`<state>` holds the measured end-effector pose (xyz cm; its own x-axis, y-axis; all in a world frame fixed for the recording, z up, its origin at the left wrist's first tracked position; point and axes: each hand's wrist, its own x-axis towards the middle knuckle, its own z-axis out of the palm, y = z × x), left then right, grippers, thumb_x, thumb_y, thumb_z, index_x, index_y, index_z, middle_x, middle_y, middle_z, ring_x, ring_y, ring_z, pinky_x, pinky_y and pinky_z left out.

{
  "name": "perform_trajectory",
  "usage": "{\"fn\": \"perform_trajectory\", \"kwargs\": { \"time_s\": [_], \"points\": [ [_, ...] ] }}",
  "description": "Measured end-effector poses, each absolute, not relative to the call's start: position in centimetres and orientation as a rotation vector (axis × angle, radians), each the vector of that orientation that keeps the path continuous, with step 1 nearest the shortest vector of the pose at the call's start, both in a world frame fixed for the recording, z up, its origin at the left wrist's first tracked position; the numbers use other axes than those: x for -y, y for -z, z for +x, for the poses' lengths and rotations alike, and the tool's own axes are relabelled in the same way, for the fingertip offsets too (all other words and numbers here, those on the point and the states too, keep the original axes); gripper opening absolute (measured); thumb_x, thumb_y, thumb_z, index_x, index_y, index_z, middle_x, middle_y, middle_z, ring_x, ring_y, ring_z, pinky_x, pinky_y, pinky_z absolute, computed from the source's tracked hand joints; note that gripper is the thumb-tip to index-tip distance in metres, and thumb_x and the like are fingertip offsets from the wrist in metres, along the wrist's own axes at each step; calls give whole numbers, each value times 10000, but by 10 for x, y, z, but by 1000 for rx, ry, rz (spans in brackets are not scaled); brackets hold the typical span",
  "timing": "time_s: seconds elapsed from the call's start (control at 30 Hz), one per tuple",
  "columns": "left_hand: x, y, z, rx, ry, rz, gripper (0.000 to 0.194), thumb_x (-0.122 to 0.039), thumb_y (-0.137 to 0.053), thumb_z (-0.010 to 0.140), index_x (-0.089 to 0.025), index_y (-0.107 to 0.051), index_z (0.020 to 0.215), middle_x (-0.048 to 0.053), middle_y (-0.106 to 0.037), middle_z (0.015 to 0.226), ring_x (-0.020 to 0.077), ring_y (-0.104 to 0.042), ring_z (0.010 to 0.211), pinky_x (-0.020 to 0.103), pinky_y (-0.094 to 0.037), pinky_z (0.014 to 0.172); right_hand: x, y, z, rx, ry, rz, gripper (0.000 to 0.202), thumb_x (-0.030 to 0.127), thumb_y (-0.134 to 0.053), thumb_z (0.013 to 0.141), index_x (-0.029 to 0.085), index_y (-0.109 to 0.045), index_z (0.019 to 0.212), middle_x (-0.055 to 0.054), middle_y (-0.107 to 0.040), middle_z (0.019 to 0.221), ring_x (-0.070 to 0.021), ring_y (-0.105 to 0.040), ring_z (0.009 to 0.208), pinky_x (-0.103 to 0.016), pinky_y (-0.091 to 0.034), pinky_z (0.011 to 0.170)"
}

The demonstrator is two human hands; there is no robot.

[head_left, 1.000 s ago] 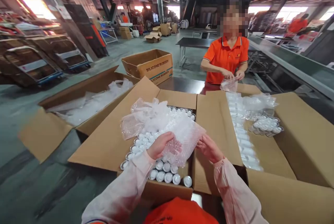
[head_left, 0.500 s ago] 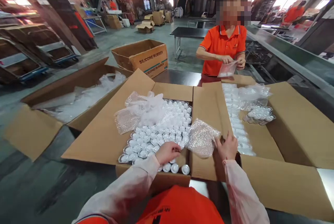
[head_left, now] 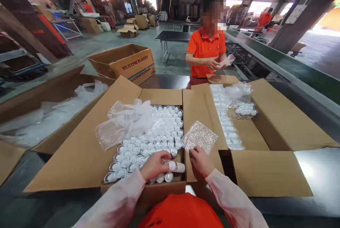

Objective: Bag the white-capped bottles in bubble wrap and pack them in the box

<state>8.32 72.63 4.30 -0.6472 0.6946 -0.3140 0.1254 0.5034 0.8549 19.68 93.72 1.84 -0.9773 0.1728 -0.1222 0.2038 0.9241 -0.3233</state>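
At six o'clock, over the open carton (head_left: 79, 157), my left hand (head_left: 154, 164) grips one capped tube (head_left: 177, 166) lifted clear; at one o'clock, my right hand (head_left: 199, 160) pinches a bubble-wrap pouch (head_left: 199, 138) flat on the flap.

Beyond your open carton, a "SILICONE RUBBER" box (head_left: 124, 63) sits left of a co-worker in orange (head_left: 205, 52); right of that box, a dark metal table (head_left: 172, 36) stands farther back.
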Motion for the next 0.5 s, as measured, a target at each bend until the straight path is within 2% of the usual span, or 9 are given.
{"fn": "perform_trajectory", "kwargs": {
  "time_s": [0.1, 0.17, 0.23, 0.3, 0.37, 0.5],
  "points": [
    [-695, -52, 76, -1572, -1486, 168, 378, -250, -702, 573, -160, -641, 934, 63, -662, 898, 107, -535, 620, 210, -367, 536, -941, -15, 205, -3022, 405, 355, 346, 27, -434, 819, 152, -615, 1086, -116, -590, 1079, -233, -508, 991, -308, -388, 872],
    [-686, -47, 82, -1182, -1541, 55, 448, -238, -715, 553, -145, -630, 983, 90, -660, 943, 95, -538, 627, 185, -338, 509, -943, -13, 207, -3035, 363, 439, 442, -27, -383, 803, 149, -585, 1155, -119, -586, 1112, -218, -508, 1011, -292, -380, 884],
    [-689, -37, 95, -915, -1504, 68, 446, -157, -696, 494, -131, -622, 934, 98, -661, 913, 100, -550, 640, 171, -322, 488, -946, -13, 208, -3041, 331, 532, 411, -24, -377, 808, 128, -607, 1112, -140, -595, 1091, -233, -511, 1013, -308, -379, 876],
    [-705, -28, 108, -849, -1466, 102, 462, -75, -639, 444, -139, -597, 899, 61, -645, 823, 99, -539, 611, 169, -326, 465, -949, -15, 210, -3037, 278, 601, 320, 7, -392, 824, 111, -650, 984, -164, -616, 1020, -258, -527, 978, -335, -380, 846],
    [-729, -24, 117, -921, -1489, 127, 491, -68, -615, 460, -154, -573, 942, 22, -607, 773, 96, -522, 593, 182, -363, 467, -954, -17, 213, -3042, 403, 682, 268, 47, -405, 845, 110, -658, 906, -170, -629, 978, -264, -545, 947, -345, -380, 821],
    [-775, -23, 121, -1179, -1609, 331, 482, -264, -592, 711, -177, -491, 1174, 31, -583, 885, 107, -532, 645, 224, -420, 531, -964, -14, 215, -2933, 976, 827, 129, 212, -520, 839, 158, -636, 824, -62, -659, 791, -198, -590, 751, -286, -402, 684]
  ]
}}
